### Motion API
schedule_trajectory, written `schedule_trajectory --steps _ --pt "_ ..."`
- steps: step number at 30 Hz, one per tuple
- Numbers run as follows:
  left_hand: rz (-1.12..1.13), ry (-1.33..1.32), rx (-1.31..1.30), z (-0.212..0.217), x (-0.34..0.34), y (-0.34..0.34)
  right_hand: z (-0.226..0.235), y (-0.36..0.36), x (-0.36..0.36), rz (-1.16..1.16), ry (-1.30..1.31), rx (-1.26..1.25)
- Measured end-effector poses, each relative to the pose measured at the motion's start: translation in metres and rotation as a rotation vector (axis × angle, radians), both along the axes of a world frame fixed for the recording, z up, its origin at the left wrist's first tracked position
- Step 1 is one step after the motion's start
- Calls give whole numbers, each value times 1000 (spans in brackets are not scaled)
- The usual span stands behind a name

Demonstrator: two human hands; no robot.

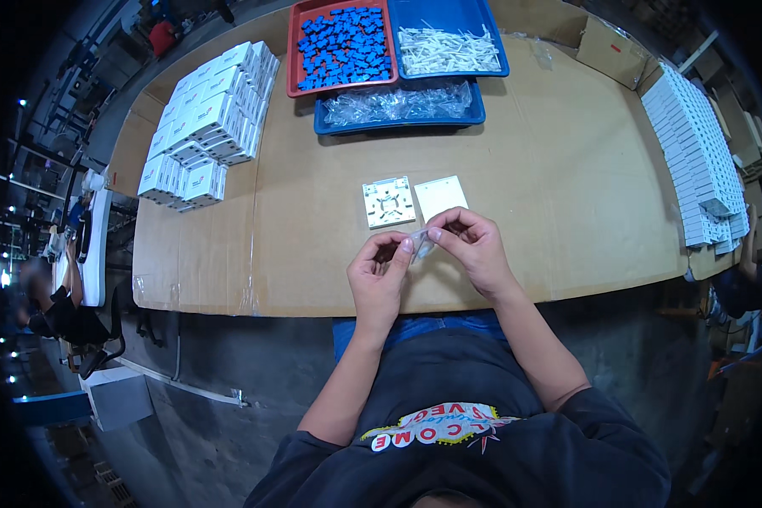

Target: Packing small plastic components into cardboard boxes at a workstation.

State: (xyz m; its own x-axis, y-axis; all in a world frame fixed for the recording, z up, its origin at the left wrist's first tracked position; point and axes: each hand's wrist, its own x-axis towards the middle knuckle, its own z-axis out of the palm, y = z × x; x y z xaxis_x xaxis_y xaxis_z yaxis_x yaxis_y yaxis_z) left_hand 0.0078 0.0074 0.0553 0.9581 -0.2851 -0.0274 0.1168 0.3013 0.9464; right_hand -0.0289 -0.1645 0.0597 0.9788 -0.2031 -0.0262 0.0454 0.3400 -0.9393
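Note:
Close to the table's near edge, my left hand [381, 269] and my right hand [472, 247] pinch a small clear plastic bag [421, 244] between their thumbs and fingers. What the bag contains is too small to make out. Just beyond my left hand lies a square white plastic box base [389, 203], its inside with slots and clips facing up. Beside it is a flat white square cover [440, 196], partly hidden behind my right hand.
Beyond stand a red tray [292, 80] of blue plastic pieces, a blue tray [504, 63] of white sticks, and a lower blue tray [398, 129] of clear bags. White boxes [203, 110] are stacked left, more white units [690, 152] right. Cardboard [313, 271] covers the table. Another person [68, 309] sits far left.

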Motion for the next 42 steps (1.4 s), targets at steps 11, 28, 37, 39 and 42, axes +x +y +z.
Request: schedule_trajectory --steps 11,28,37,39,42 --pt "19 -50 14 4 -1 4 -1 9 2 5 -26 59" --pt "25 -77 -17 9 2 16 0 22 4 10 -18 71" --pt "13 -124 13 5 5 22 5 29 6 26 -51 -26" --pt "12 -118 15 6 6 23 6 30 6 42 -17 -60" --pt "11 -139 25 6 7 24 6 33 7 50 -11 -51"
